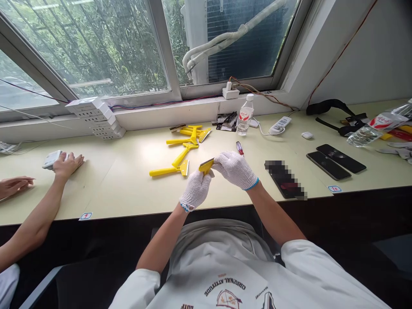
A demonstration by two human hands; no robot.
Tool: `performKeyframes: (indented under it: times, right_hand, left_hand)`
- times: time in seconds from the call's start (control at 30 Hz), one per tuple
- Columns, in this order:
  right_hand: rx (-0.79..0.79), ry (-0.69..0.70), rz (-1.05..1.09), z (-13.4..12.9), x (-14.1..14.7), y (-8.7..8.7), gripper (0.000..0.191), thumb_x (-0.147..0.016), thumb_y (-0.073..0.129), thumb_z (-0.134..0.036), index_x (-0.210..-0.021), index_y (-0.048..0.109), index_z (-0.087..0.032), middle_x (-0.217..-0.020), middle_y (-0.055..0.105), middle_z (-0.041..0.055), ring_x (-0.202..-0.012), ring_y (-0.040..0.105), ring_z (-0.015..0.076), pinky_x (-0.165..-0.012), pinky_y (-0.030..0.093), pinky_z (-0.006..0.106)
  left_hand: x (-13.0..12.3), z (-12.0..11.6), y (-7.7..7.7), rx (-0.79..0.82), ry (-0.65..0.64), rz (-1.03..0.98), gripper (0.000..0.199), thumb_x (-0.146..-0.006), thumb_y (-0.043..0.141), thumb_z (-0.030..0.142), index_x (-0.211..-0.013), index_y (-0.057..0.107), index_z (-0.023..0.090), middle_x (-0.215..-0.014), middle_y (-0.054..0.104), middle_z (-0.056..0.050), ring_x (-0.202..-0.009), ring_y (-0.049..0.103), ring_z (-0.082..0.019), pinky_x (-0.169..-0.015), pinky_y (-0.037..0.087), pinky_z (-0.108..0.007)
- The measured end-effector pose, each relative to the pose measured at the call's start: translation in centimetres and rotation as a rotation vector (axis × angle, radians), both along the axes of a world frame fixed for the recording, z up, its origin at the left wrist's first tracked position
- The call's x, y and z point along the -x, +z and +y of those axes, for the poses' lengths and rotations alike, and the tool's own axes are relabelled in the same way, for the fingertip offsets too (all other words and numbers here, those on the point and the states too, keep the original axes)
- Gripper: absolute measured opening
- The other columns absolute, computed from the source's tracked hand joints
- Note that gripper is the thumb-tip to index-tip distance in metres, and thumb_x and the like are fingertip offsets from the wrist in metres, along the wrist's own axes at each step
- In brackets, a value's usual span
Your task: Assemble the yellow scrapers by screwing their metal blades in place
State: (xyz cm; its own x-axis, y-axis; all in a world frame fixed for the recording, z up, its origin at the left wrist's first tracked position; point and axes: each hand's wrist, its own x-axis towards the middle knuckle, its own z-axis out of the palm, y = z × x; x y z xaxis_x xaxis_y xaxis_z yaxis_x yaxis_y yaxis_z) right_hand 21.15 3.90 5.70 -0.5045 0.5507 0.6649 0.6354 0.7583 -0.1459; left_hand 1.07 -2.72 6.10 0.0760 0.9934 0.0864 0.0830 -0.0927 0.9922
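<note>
Pinching a small flat yellow plastic piece (pixel 206 165) between them, both hands held it at the middle of the frame, above the near edge of a pale cream table (pixel 128 193). The left hand in a white knit glove with a blue cuff (pixel 195 190) closed on its lower end, while the right hand in a matching glove (pixel 234 169) pressed in from the right, its fingers curled over the piece. The thick gloves hid exactly how the fingertips sat. Keeping both hands close together looked like a steady way to control so small a piece. Just beyond lay yellow plastic scrapers with metal blades (pixel 174 171), and a red-handled screwdriver (pixel 239 148) lay near the right hand. At the left of the frame, another person's bare hand (pixel 66 165) rested on a white plastic device (pixel 51 159).
</note>
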Motion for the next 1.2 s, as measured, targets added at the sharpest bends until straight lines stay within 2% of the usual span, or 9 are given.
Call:
performKeyframes:
  times: [0.1, 0.23, 0.43, 0.6, 0.77, 0.9, 1.03, 1.13, 1.2]
  right_hand:
    - [0.121, -0.005, 0.03, -0.3, 0.0, 0.4, 0.031, -0.116, 0.056, -0.045, -0.104, 0.072, -0.022, -0.1, 0.076, 0.0113, -0.096, 0.069, 0.0279, -0.09, 0.048, 0.04]
    - [0.293, 0.013, 0.102, -0.3, -0.1, 0.9, 0.028, -0.113, 0.058, -0.047, -0.102, 0.07, -0.025, -0.103, 0.075, 0.0109, -0.099, 0.068, 0.0286, -0.094, 0.048, 0.041]
    - [0.351, 0.107, 0.196, 0.0, -0.3, 0.8, 0.017, -0.109, 0.065, -0.038, -0.098, 0.067, -0.026, -0.099, 0.071, 0.0078, -0.095, 0.067, 0.0261, -0.09, 0.051, 0.039]
    - [0.364, 0.066, 0.268, 0.1, -0.4, 0.5, 0.013, -0.104, 0.073, -0.036, -0.098, 0.068, -0.025, -0.101, 0.07, 0.007, -0.096, 0.066, 0.0258, -0.092, 0.051, 0.04]
    - [0.485, -0.029, 0.411, 0.3, -0.1, 0.3, 0.025, -0.087, 0.085, -0.027, -0.108, 0.072, -0.022, -0.113, 0.072, 0.0088, -0.1, 0.066, 0.0258, -0.092, 0.054, 0.04]
    - [0.634, -0.071, 0.441, 1.2, 0.2, -0.3, 0.03, -0.087, 0.082, -0.035, -0.112, 0.073, -0.02, -0.117, 0.075, 0.01, -0.102, 0.068, 0.0257, -0.095, 0.055, 0.04]
    - [0.707, -0.234, 0.503, 3.1, -0.8, -1.1, 0.034, -0.105, 0.063, -0.045, -0.123, 0.069, -0.016, -0.123, 0.077, 0.0148, -0.111, 0.072, 0.0265, -0.105, 0.056, 0.041]
    - [0.679, -0.579, 0.278, 4.5, -2.7, -1.8, 0.046, -0.102, 0.069, -0.041, -0.139, 0.063, -0.012, -0.144, 0.067, 0.0258, -0.127, 0.07, 0.0365, -0.114, 0.052, 0.05]
    - [0.806, -0.746, 0.173, 5.2, -4.1, -2.4, 0.062, -0.095, 0.076, -0.031, -0.15, 0.056, -0.009, -0.155, 0.057, 0.0342, -0.136, 0.065, 0.0447, -0.115, 0.05, 0.056]
  left_hand:
    - [-0.3, -0.1, -0.1, 0.015, 0.003, -0.004, 0.017, -0.088, 0.079, 0.028, -0.092, 0.063, 0.028, -0.082, 0.067, -0.004, -0.097, 0.072, -0.03, -0.074, 0.055, -0.039]
    - [0.0, 0.0, -0.6, -0.001, -0.005, 0.004, 0.008, -0.085, 0.076, 0.023, -0.089, 0.069, 0.024, -0.075, 0.062, -0.005, -0.077, 0.064, -0.025, -0.063, 0.048, -0.034]
    - [0.1, 0.4, -1.4, 0.039, -0.066, -0.089, 0.006, -0.086, 0.066, 0.022, -0.089, 0.07, 0.021, -0.061, 0.047, 0.003, -0.051, 0.039, -0.013, -0.049, 0.031, -0.027]
    - [0.1, 0.5, -1.3, 0.127, -0.107, -0.101, 0.007, -0.086, 0.062, 0.024, -0.089, 0.067, 0.021, -0.057, 0.044, 0.005, -0.047, 0.04, -0.013, -0.045, 0.036, -0.026]
    - [0.0, 0.6, -0.9, 0.244, -0.193, -0.28, 0.013, -0.081, 0.069, 0.026, -0.092, 0.065, 0.02, -0.071, 0.054, 0.002, -0.049, 0.037, -0.009, -0.044, 0.037, -0.025]
    - [-0.1, 1.4, -1.7, 0.402, -0.243, -0.523, 0.027, -0.078, 0.076, 0.023, -0.101, 0.061, 0.02, -0.091, 0.06, 0.0, -0.052, 0.035, -0.005, -0.042, 0.034, -0.02]
    - [-0.2, 2.5, -3.4, 0.55, -0.23, -0.709, 0.031, -0.077, 0.077, 0.017, -0.101, 0.058, 0.019, -0.092, 0.055, 0.003, -0.052, 0.034, -0.003, -0.04, 0.035, -0.017]
    - [-0.3, 2.8, -4.4, 0.607, -0.212, -0.771, 0.028, -0.08, 0.075, 0.014, -0.102, 0.058, 0.019, -0.091, 0.053, 0.003, -0.052, 0.037, -0.003, -0.04, 0.038, -0.017]
    - [-0.4, 2.8, -4.8, 0.62, -0.193, -0.794, 0.028, -0.081, 0.075, 0.014, -0.103, 0.058, 0.018, -0.092, 0.054, 0.003, -0.052, 0.039, -0.003, -0.04, 0.039, -0.017]
